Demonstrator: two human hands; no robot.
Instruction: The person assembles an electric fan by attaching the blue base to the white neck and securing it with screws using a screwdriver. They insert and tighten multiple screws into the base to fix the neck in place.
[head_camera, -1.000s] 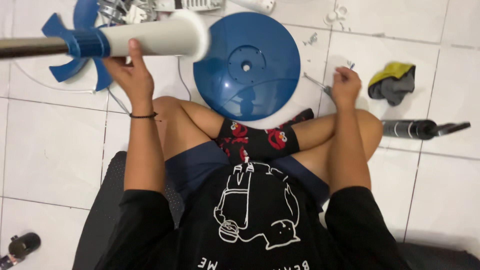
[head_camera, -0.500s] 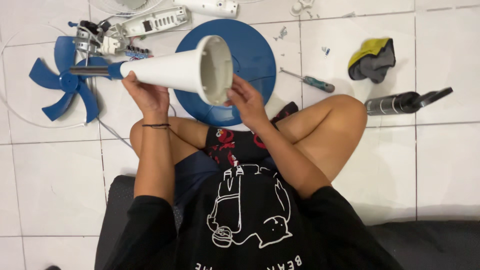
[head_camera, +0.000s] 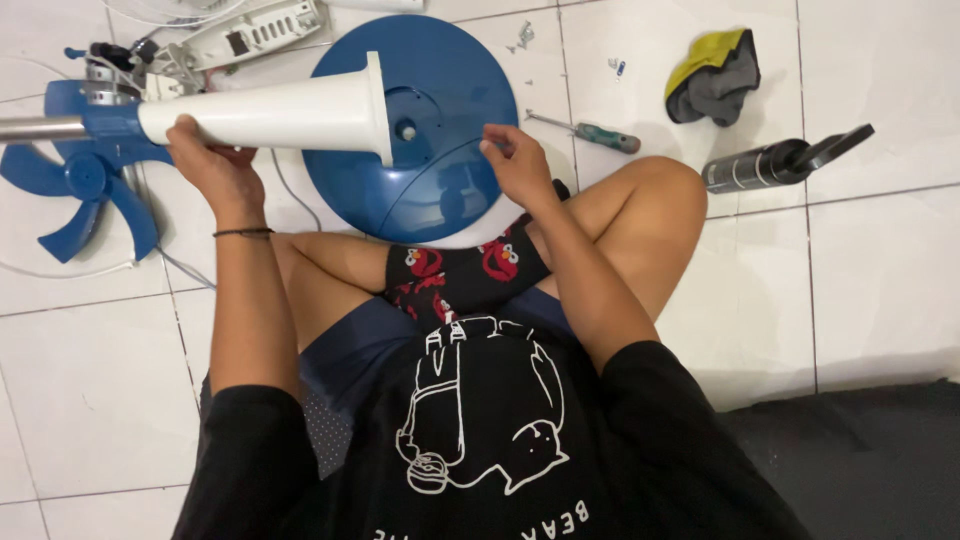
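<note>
On the white tile floor (head_camera: 880, 300), between my crossed legs and the scattered parts, I have the blue round base (head_camera: 440, 170) lying flat, its centre hole facing up. Above its left edge I hold the white cone-shaped column (head_camera: 270, 110) almost level, flared end toward the base but not seated on it.

1. Left hand (head_camera: 205, 165): wrapped from below around the narrow end of the column, fingers closed on it. Only this hand carries the column. Risk, in my judgement: the heavy flared end could dip and strike the base, or the metal pole (head_camera: 40, 128) behind could swing into the blue fan blade (head_camera: 80, 190).

2. Right hand (head_camera: 520, 160): loosely curled over the base rim, fingertips pinched. I cannot tell whether it holds anything. A small screw there could drop and roll away across the tile.

3. Screwdriver (head_camera: 590, 133): lies just beyond the right hand, near my knee; a leg shift could knock it.

4. Loose screws (head_camera: 520, 35): lie beyond the base, easily scattered.
</note>
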